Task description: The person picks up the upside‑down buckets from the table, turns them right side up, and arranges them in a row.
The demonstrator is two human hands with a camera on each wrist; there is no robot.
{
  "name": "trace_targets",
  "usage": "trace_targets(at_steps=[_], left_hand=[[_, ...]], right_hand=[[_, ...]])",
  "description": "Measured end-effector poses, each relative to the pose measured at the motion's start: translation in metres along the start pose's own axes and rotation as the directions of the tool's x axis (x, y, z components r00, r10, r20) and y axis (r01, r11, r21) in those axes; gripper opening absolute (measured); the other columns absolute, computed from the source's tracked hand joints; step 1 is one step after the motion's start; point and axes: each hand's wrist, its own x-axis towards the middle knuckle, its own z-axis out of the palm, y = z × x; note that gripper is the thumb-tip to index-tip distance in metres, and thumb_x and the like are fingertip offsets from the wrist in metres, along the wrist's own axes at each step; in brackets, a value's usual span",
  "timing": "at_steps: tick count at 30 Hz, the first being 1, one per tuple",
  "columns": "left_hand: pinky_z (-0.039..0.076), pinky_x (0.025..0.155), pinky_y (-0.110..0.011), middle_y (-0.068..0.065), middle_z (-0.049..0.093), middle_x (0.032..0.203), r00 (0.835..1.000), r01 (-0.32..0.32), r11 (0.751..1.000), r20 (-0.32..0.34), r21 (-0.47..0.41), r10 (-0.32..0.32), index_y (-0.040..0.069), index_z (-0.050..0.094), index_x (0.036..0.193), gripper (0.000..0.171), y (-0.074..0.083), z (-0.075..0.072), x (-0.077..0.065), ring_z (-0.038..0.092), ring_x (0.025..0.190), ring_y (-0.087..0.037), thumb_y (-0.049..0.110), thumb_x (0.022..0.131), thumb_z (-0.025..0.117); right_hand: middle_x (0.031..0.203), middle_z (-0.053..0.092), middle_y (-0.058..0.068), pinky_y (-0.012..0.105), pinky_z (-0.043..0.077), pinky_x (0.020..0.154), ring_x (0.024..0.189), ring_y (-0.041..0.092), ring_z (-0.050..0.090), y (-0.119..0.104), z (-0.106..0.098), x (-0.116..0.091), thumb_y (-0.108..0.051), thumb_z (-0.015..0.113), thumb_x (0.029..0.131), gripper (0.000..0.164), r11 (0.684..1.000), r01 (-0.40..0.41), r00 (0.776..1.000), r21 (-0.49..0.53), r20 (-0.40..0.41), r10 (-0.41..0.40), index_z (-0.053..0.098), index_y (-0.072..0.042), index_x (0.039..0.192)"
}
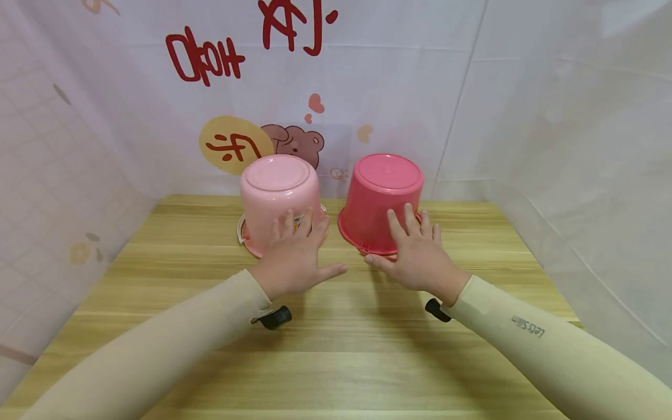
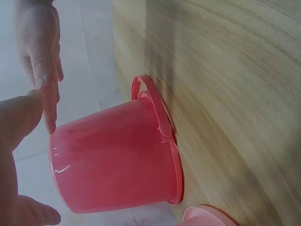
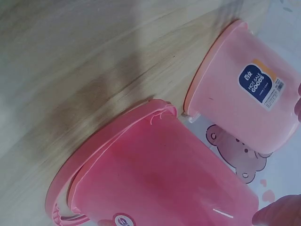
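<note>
Two plastic buckets stand upside down side by side on a wooden table. The pale pink bucket (image 1: 280,198) is on the left, the deep pink bucket (image 1: 385,192) on the right. My left hand (image 1: 291,262), fingers spread, is in front of the pale bucket and overlaps its lower wall in the head view. Its palm faces away from the head camera. My right hand (image 1: 417,256) spreads likewise before the deep pink bucket. Neither hand grips anything. The right wrist view shows a blue and orange label (image 3: 260,84) on the pale bucket.
The wooden table (image 1: 336,356) reaches back to a white cloth (image 1: 399,87) printed with red characters and a brown bear (image 1: 301,143). More pale cloth (image 1: 593,146) hangs at both sides. The deep pink bucket's handle (image 2: 157,106) lies down around its rim, close to the tabletop.
</note>
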Motion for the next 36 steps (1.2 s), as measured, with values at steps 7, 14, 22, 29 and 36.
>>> trace_targets(at_steps=[7,14,22,29,36], left_hand=[[-0.004,0.129,-0.067,-0.016,0.005,0.178,1.000,-0.028,1.000,0.000,0.009,0.028,0.017,0.015,0.171,0.108,0.001,0.001,0.002,-0.007,0.162,-0.051,0.079,0.092,0.056],[0.000,0.131,-0.065,-0.018,0.008,0.178,0.998,-0.063,0.997,-0.015,0.034,0.064,0.015,0.017,0.170,0.106,0.000,0.006,0.005,-0.003,0.162,-0.050,0.078,0.093,0.055],[0.005,0.133,-0.059,-0.016,0.011,0.178,0.994,-0.102,0.994,-0.028,0.023,0.103,0.016,0.020,0.170,0.102,0.001,0.012,0.011,0.003,0.164,-0.043,0.075,0.094,0.057],[0.007,0.133,-0.057,-0.017,0.010,0.178,0.995,-0.101,0.995,-0.009,-0.015,0.101,0.018,0.021,0.170,0.100,0.002,0.019,0.015,0.003,0.165,-0.041,0.072,0.095,0.060],[0.009,0.133,-0.057,-0.016,0.012,0.177,0.993,-0.115,0.993,0.020,-0.015,0.115,0.018,0.024,0.169,0.097,0.003,0.030,0.023,0.007,0.165,-0.039,0.073,0.096,0.057]], right_hand=[[0.176,0.003,0.024,0.079,0.010,0.122,0.157,0.060,0.004,0.002,0.000,0.001,-0.073,0.062,0.093,0.110,1.000,0.003,1.000,-0.008,0.002,-0.003,0.014,-0.010,0.170],[0.176,0.002,0.027,0.077,0.008,0.125,0.157,0.062,0.001,0.007,0.002,0.000,-0.070,0.062,0.094,0.109,1.000,-0.008,1.000,0.007,0.016,0.008,0.013,-0.009,0.170],[0.175,0.005,0.028,0.077,0.010,0.124,0.158,0.060,0.004,0.014,0.006,-0.002,-0.070,0.062,0.095,0.108,1.000,-0.007,1.000,0.007,0.026,0.007,0.014,-0.008,0.170],[0.174,0.011,0.029,0.077,0.017,0.122,0.157,0.060,0.010,0.018,0.011,-0.003,-0.071,0.061,0.095,0.107,1.000,0.007,1.000,-0.021,0.027,-0.007,0.017,-0.008,0.169],[0.171,0.018,0.029,0.076,0.022,0.121,0.155,0.060,0.016,0.023,0.015,-0.004,-0.066,0.063,0.096,0.101,0.999,0.022,0.999,-0.027,0.026,-0.022,0.022,-0.008,0.168]])
